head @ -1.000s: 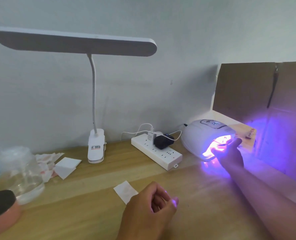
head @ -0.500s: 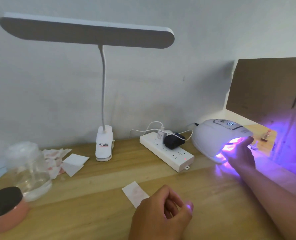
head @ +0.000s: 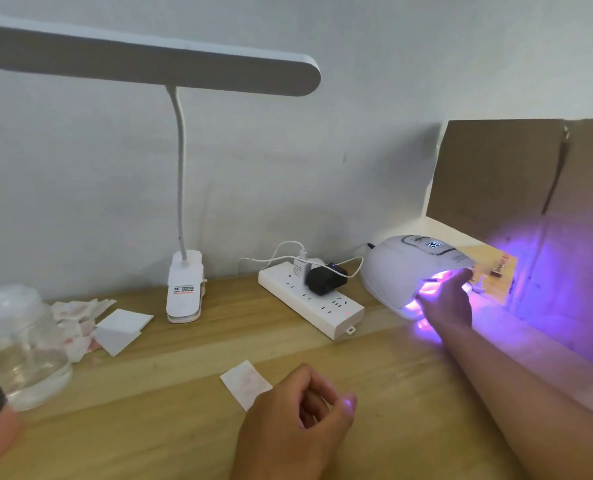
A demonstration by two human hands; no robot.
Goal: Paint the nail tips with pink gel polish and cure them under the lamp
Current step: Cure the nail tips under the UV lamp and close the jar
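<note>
While the right hand (head: 449,301) stays inside the glowing lamp (head: 405,271) at the desk's (head: 184,393) far right, grip hidden by glare, the left hand (head: 295,424) rests near, loosely curled, empty. Nothing has moved: curing looks underway, nail tips unseen.

I see a white clip lamp (head: 184,292) standing on the wooden desk (head: 149,410). A white power strip (head: 326,308) lies to its right, and a clear jar (head: 21,358) sits far left.

Curing lamp display (head: 433,244) digits and clip lamp label (head: 183,289) are both illegible.
</note>
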